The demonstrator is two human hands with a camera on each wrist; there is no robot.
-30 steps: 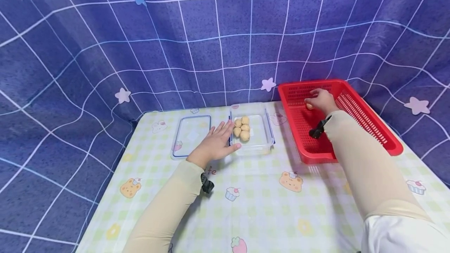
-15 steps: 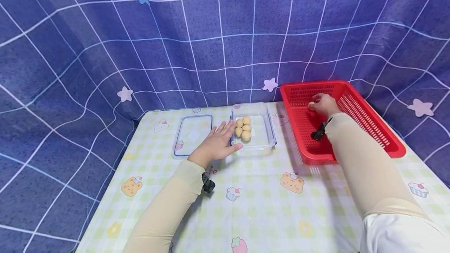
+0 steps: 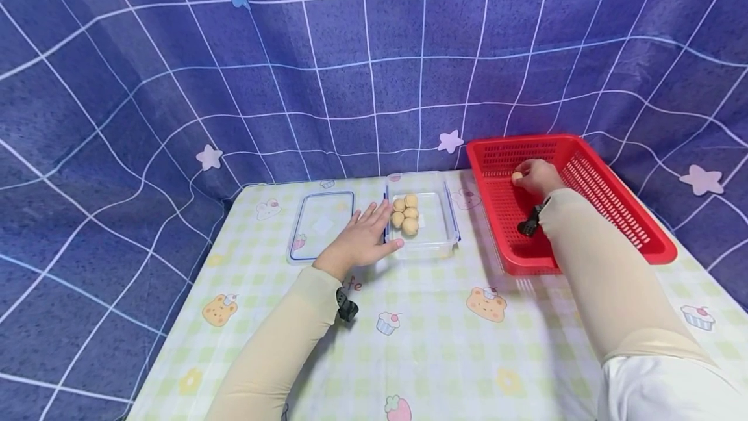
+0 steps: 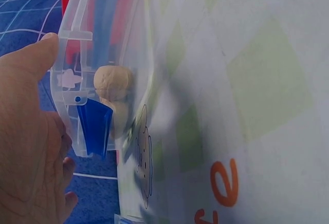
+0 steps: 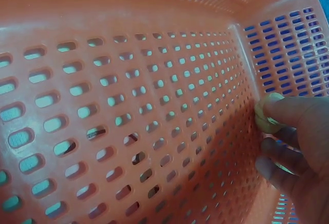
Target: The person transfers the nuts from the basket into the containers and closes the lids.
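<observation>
My right hand (image 3: 540, 177) is down inside the red basket (image 3: 501, 239). Between its thumb and fingers it pinches a walnut (image 3: 517, 177), a round tan nut; the right wrist view shows the same walnut (image 5: 268, 113) near the basket's wall. My left hand (image 3: 360, 239) lies with fingers straight and spread along the left side of a clear plastic box (image 3: 435, 216). In the left wrist view its thumb touches the box's rim. Several walnuts (image 3: 410, 226) sit together in the left part of the box, which has blue clips (image 4: 96, 126).
A clear lid with a blue seal (image 3: 294, 229) lies flat left of the box. Everything stands on a table with a checked, patterned cloth (image 3: 432, 336). A blue curtain with a white grid (image 3: 350, 83) hangs behind and to the sides.
My right hand has shifted slightly within the basket, and the walnut now shows more clearly at its fingertips. The left hand stays at the box. The head view has moved slightly.
</observation>
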